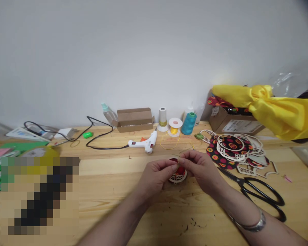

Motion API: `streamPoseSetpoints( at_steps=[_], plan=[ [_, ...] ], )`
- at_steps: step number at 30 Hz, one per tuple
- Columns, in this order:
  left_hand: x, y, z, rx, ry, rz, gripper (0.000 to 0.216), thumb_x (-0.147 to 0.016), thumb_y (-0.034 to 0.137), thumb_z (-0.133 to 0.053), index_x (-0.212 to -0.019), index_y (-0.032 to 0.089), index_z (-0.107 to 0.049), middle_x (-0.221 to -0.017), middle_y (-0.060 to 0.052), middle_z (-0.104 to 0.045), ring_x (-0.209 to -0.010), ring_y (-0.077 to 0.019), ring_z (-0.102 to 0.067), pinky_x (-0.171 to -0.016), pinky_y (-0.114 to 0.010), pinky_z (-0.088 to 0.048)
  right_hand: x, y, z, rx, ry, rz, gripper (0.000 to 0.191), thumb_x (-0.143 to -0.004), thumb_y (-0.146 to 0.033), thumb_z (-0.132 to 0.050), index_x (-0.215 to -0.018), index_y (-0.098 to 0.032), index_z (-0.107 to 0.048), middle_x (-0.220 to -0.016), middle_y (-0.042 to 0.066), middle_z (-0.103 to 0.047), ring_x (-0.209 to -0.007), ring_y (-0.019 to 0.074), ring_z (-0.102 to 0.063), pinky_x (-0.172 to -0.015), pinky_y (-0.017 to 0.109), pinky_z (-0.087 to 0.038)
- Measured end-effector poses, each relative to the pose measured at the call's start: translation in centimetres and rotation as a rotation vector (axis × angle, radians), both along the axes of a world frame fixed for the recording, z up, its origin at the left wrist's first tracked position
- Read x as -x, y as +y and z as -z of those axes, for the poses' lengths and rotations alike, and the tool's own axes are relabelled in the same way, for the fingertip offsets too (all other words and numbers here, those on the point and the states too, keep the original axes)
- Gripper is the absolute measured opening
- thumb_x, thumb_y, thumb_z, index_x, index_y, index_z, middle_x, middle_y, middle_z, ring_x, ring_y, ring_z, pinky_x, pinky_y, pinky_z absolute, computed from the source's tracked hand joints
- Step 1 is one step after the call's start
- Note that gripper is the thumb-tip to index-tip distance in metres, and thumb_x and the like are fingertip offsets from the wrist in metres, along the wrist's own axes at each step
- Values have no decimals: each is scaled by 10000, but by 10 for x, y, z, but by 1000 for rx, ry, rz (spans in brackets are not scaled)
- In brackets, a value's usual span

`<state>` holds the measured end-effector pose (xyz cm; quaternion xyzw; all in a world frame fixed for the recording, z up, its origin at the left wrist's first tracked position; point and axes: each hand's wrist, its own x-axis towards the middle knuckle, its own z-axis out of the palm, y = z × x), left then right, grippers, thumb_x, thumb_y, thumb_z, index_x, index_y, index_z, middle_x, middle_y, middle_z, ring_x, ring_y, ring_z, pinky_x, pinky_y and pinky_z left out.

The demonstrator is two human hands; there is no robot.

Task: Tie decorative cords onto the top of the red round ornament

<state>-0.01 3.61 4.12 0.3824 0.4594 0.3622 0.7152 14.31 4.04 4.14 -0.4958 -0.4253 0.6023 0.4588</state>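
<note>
Both hands meet over the middle of the wooden table [105,205]. The left hand [156,176] and the right hand [204,169] each pinch the top edge of a small round ornament [179,177] of red cloth behind pale lattice, fingertips closed tight on it. Black scissors [259,191] lie just right of the right wrist; a white glue gun [145,142] lies behind. The cardboard box [220,121] under yellow cloth [279,106] bears a white label [242,126] — its print is too small to read
</note>
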Motion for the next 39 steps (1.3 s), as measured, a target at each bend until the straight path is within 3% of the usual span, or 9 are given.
streamPoseSetpoints(
  at_steps=[6, 13, 22, 27, 34, 39],
  plan=[
    [-2, -1, -3, 14, -3, -17, 237, -623, 325, -700, -773, 141, -715, -389, 47, -497, -358, -40, -353, -391, -184, -254, 0, 0, -1, -1, -8, 7, 207, -610, -309, -688, -621, -133, -580, -519, -31, -539, -447, 54, -411, -421, 189, -298],
    [-4, -1, -3, 41, 16, -56, 187, -612, 278, -708, -730, 133, -715, -462, 22, -570, -343, -20, -331, -357, -178, -186, 0, -1, -1, 12, 29, -28, 201, -620, -303, -684, -619, -133, -578, -522, -40, -528, -449, 48, -406, -420, 183, -286],
    [-3, -3, 0, 72, -12, -72, 168, -607, 283, -709, -687, 137, -690, -340, 78, -429, -299, -8, -247, -341, -184, -115, 0, 0, -3, 29, 15, -52, 231, -617, -335, -687, -624, -125, -592, -513, -38, -514, -450, 50, -396, -411, 181, -276],
    [-1, -1, 0, 61, -43, -96, 158, -618, 277, -702, -665, 127, -678, -366, 69, -453, -306, -4, -234, -341, -183, -108, -2, 1, -5, 61, 37, -92, 292, -672, -404, -636, -651, -114, -611, -517, -21, -510, -450, 54, -402, -407, 182, -275],
    [0, 0, -2, 43, 3, -93, 162, -610, 289, -708, -658, 135, -689, -392, 55, -490, -331, -21, -305, -379, -188, -220, -2, 1, -1, 29, -31, -84, 231, -588, -310, -708, -696, -128, -616, -616, -8, -589, -527, 83, -494, -498, 212, -381],
    [-2, -1, -5, 27, 52, -91, 147, -602, 281, -712, -634, 140, -688, -375, 55, -483, -377, -50, -395, -424, -190, -299, -3, 3, -2, -39, -151, -105, 131, -624, -251, -658, -630, -134, -600, -579, -20, -569, -536, 88, -484, -524, 221, -389]
  ],
)
